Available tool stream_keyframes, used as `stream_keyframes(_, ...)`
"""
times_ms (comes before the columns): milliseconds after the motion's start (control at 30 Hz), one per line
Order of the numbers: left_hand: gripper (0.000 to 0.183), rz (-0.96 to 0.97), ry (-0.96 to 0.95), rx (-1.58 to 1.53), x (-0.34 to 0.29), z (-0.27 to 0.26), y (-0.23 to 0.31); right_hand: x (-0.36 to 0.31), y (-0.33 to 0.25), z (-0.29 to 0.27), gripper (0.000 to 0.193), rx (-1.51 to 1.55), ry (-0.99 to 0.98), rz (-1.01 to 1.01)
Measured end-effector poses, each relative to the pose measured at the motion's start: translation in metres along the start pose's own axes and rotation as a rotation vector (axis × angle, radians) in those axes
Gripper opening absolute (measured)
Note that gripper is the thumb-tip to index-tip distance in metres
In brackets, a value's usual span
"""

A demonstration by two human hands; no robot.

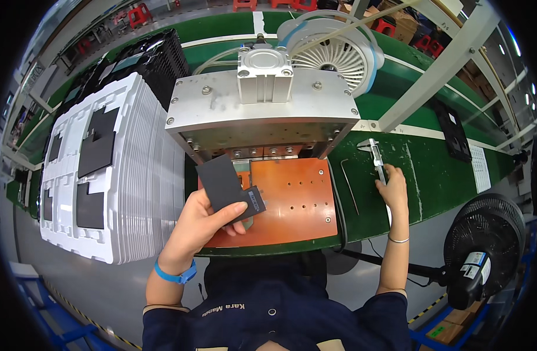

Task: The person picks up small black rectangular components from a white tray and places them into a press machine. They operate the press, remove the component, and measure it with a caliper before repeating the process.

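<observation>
A: How is the light?
B: Bright, cool and fairly even. White lamps (513,42) glare at the upper right edge.
A: Any shine or shadow?
B: A soft sheen covers the silver top plate (318,104), with dimmer shade just below it. The stacked white trays (143,196) look very pale, and the orange board (309,225) has a faint gloss.
A: What is sharp?
B: The left hand (205,219) and flat black piece (217,180) look clear; distant red stools (140,15) are softer.
A: And the edges?
B: Fisheye curvature bends straight lines strongly, and the corners fall into black.
</observation>
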State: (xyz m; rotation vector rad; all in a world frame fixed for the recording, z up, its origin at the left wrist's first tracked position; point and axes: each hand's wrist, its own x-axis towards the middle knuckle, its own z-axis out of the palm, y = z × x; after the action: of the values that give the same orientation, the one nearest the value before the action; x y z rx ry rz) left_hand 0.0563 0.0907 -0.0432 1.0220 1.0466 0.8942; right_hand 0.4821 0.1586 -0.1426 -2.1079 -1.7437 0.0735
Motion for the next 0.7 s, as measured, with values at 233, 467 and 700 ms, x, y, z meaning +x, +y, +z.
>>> stream_keyframes(233, 0.02, -0.015, 0.026, -0.052, 0.005, 0.002, 0.001, 0.011, 0.008, 0.013, 0.033, -0.088, -0.007, 0.153)
stream_keyframes(467, 0.017, -0.062, -0.075, -0.074, 0.007, -0.004, -0.003, -0.027, -0.002, -0.036, 0.051, 0.427, 0.179, 0.033)
stream_keyframes(700, 0.015, -0.121, -0.113, -0.062, 0.005, 0.005, 0.002, -0.056, -0.099, -0.073, 0.047, 0.827, 0.034, -0.279)
